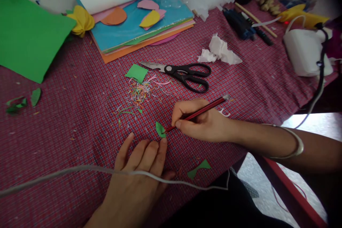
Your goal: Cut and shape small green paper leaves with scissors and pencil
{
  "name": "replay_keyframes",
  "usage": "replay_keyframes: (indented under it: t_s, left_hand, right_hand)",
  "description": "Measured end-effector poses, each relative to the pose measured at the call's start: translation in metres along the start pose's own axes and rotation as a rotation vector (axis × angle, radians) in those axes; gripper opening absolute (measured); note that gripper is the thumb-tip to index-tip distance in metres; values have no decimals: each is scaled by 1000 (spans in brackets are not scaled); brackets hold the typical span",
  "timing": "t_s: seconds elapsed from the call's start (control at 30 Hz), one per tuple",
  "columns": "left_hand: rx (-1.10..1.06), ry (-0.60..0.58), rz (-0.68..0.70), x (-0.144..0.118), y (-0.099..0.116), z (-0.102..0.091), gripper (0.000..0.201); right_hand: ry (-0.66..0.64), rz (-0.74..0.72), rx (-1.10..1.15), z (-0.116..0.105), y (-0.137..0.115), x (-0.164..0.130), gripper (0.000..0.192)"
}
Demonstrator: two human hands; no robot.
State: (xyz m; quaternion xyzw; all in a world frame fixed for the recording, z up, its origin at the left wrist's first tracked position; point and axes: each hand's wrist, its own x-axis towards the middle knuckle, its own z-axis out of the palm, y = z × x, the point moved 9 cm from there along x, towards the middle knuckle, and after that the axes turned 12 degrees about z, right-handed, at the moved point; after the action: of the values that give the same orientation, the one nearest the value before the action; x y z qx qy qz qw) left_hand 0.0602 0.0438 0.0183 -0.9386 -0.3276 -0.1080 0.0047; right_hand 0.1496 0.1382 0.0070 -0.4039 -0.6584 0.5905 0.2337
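Left hand (139,171), lower centre: flat, fingers extended, fingertips pinning small green paper leaf (160,129) to red checked cloth (80,114). Right hand (199,123), centre: closed around red pencil (199,112), tip on leaf. Black-handled scissors (184,73) above, blades shut.

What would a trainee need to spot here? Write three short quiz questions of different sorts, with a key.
1. True or false: the right hand holds a red pencil with its tip at the small green leaf piece.
2. Which lies just beyond the pencil on the checked cloth? A) black scissors B) a glue stick C) a ruler
3. Fill in: the left hand lies flat, a fingertip touching the leaf piece's near ____.

Key: 1 true; 2 A; 3 edge.
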Motion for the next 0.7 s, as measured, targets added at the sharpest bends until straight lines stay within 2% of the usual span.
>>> replay_keyframes:
  t_s: [0.4,0.53,0.6,0.7]
  left_hand:
    - [1,1,3,-2,1,1,39]
    - [-16,-3,-15,-2,2,3,38]
    - [-86,6,-38,-4,-3,1,38]
    - [-314,7,-88,-7,-17,0,37]
  right_hand:
    - [-63,5,6,4,0,-1,14]
    - [-44,-2,2,4,0,0,15]
    - [-29,2,38,1,-1,0,14]
    - [15,65,135,-8,4,3,12]
